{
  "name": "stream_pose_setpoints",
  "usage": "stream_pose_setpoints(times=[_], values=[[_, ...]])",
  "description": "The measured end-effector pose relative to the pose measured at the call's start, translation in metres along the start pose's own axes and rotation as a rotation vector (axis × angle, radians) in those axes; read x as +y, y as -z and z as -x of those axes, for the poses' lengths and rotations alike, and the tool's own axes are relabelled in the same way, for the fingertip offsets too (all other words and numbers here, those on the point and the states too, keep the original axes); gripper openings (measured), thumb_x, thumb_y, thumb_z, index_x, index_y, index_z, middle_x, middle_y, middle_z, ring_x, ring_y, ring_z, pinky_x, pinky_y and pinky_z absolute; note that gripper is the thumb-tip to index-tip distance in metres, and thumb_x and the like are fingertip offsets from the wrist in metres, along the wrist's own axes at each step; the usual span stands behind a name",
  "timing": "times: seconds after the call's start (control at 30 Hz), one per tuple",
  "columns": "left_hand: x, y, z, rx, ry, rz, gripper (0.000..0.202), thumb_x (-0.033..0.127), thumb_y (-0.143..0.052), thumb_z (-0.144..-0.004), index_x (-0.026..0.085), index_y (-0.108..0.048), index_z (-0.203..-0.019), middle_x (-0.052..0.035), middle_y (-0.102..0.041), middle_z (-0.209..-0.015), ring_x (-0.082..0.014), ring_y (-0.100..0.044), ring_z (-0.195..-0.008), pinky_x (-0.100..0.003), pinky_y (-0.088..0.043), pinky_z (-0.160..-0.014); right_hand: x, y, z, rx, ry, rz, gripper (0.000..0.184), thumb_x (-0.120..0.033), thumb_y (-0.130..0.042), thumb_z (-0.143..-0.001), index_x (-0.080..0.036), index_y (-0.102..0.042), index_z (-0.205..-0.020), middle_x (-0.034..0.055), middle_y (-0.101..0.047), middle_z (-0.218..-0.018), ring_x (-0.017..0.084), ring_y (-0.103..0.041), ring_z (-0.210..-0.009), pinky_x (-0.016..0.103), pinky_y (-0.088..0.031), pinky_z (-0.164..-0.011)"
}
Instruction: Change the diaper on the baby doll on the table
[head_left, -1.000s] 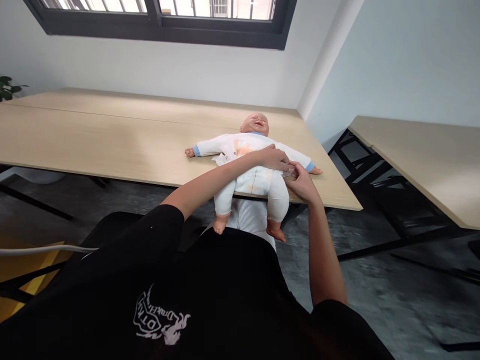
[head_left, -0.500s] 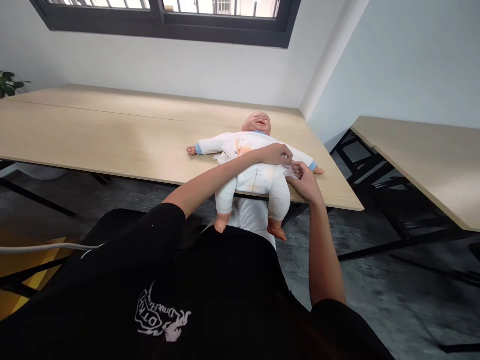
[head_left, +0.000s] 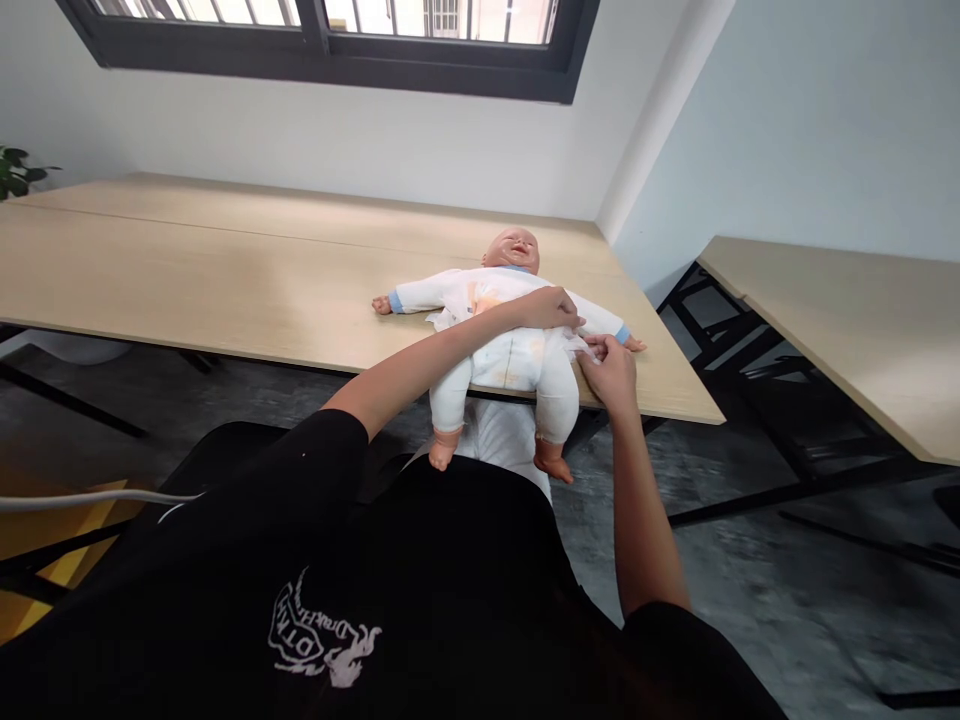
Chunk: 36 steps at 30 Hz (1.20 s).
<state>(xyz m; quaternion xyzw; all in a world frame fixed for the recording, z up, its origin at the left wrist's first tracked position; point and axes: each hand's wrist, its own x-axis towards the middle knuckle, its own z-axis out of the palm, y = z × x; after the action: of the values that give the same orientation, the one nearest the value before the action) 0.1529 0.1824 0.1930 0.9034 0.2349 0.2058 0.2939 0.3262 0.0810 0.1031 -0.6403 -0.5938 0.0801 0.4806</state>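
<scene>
A baby doll (head_left: 517, 285) in a white outfit with blue cuffs lies on its back at the table's front edge, legs hanging over. Round its hips is a white diaper (head_left: 504, 362) with faint coloured prints. My left hand (head_left: 553, 308) reaches across the doll's belly, fingers closed on the diaper's upper edge at the doll's hip. Just right of it, my right hand (head_left: 611, 375) pinches the thin side flap of the diaper beside the doll's thigh. My left forearm hides part of the diaper's front.
The doll rests on a long wooden table (head_left: 225, 290) against the wall. A second table (head_left: 840, 310) stands to the right, past a gap. A white cable (head_left: 90, 497) runs in from the left. Behind the table is a dark-framed window (head_left: 330, 65).
My right hand has shifted slightly down and away from my left hand, with the side flap showing more between them. My left hand stays almost in place.
</scene>
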Motion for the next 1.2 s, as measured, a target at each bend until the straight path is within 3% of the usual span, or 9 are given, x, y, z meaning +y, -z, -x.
stream_pose_setpoints(times=[0.07,0.13,0.3,0.4,0.57,0.8,1.0,1.2], values=[[0.000,0.001,0.000,-0.055,-0.041,-0.020,0.031,0.037,-0.066,-0.084,0.012,-0.083,-0.091,-0.0048,-0.076,-0.086,-0.0175,-0.063,-0.084,-0.026,-0.043,-0.081,0.000,0.000,-0.001,-0.003,0.006,-0.006,0.019,-0.035,-0.063,-0.075,-0.026,-0.056,-0.090,0.0064,-0.065,-0.084,0.031,-0.060,-0.085,0.057,-0.051,-0.097],[0.001,0.003,0.001,-0.123,-0.044,-0.065,0.032,0.036,-0.066,-0.083,0.014,-0.084,-0.099,-0.0059,-0.079,-0.103,-0.0197,-0.066,-0.098,-0.026,-0.044,-0.090,-0.002,0.001,-0.001,0.009,0.018,-0.028,0.022,-0.033,-0.061,-0.075,-0.026,-0.052,-0.094,0.0058,-0.063,-0.087,0.029,-0.060,-0.086,0.053,-0.052,-0.094],[0.005,0.003,0.002,-0.169,-0.036,-0.128,0.039,0.036,-0.071,-0.081,0.016,-0.078,-0.113,-0.0061,-0.077,-0.115,-0.0198,-0.066,-0.105,-0.026,-0.043,-0.092,-0.011,0.001,-0.004,0.052,0.043,-0.173,0.031,-0.035,-0.060,-0.075,-0.025,-0.047,-0.102,0.0062,-0.058,-0.095,0.028,-0.060,-0.090,0.047,-0.053,-0.088],[0.004,0.001,0.001,-0.140,-0.030,-0.120,0.039,0.038,-0.074,-0.078,0.015,-0.075,-0.109,-0.0054,-0.075,-0.107,-0.0192,-0.065,-0.099,-0.026,-0.042,-0.087,-0.017,-0.002,-0.007,0.073,0.027,-0.290,0.041,-0.039,-0.065,-0.073,-0.024,-0.049,-0.107,0.0044,-0.057,-0.094,0.026,-0.061,-0.090,0.046,-0.054,-0.089],[0.001,0.002,-0.002,-0.101,-0.046,0.067,0.026,0.036,-0.077,-0.074,0.015,-0.068,-0.085,-0.0014,-0.066,-0.082,-0.0163,-0.057,-0.081,-0.029,-0.040,-0.078,-0.025,-0.008,-0.010,0.138,-0.004,-0.321,0.046,-0.041,-0.069,-0.073,-0.025,-0.048,-0.111,0.0065,-0.059,-0.104,0.025,-0.063,-0.097,0.042,-0.056,-0.092],[-0.006,0.002,-0.005,-0.099,-0.066,0.212,0.021,0.028,-0.071,-0.076,0.016,-0.056,-0.068,0.0020,-0.055,-0.066,-0.0125,-0.047,-0.067,-0.029,-0.035,-0.071,-0.010,-0.013,-0.014,0.123,-0.024,-0.495,0.067,-0.051,-0.073,-0.072,-0.025,-0.043,-0.126,0.0071,-0.058,-0.109,0.025,-0.066,-0.108,0.044,-0.055,-0.105],[-0.005,-0.004,-0.007,0.024,-0.017,0.083,0.016,0.016,-0.058,-0.073,0.020,-0.044,-0.066,0.0040,-0.045,-0.062,-0.0133,-0.041,-0.064,-0.030,-0.032,-0.069,-0.006,-0.015,-0.017,0.107,-0.081,-0.512,0.053,-0.048,-0.077,-0.069,-0.025,-0.052,-0.110,0.0082,-0.062,-0.110,0.025,-0.067,-0.108,0.047,-0.056,-0.106],[0.003,-0.003,-0.005,0.037,-0.033,-0.027,0.027,0.016,-0.056,-0.076,0.023,-0.033,-0.063,0.0051,-0.037,-0.060,-0.0133,-0.035,-0.063,-0.031,-0.027,-0.065,-0.012,-0.015,-0.017,0.139,-0.106,-0.491,0.044,-0.050,-0.076,-0.067,-0.024,-0.054,-0.096,0.0070,-0.065,-0.098,0.024,-0.067,-0.092,0.045,-0.058,-0.098]])
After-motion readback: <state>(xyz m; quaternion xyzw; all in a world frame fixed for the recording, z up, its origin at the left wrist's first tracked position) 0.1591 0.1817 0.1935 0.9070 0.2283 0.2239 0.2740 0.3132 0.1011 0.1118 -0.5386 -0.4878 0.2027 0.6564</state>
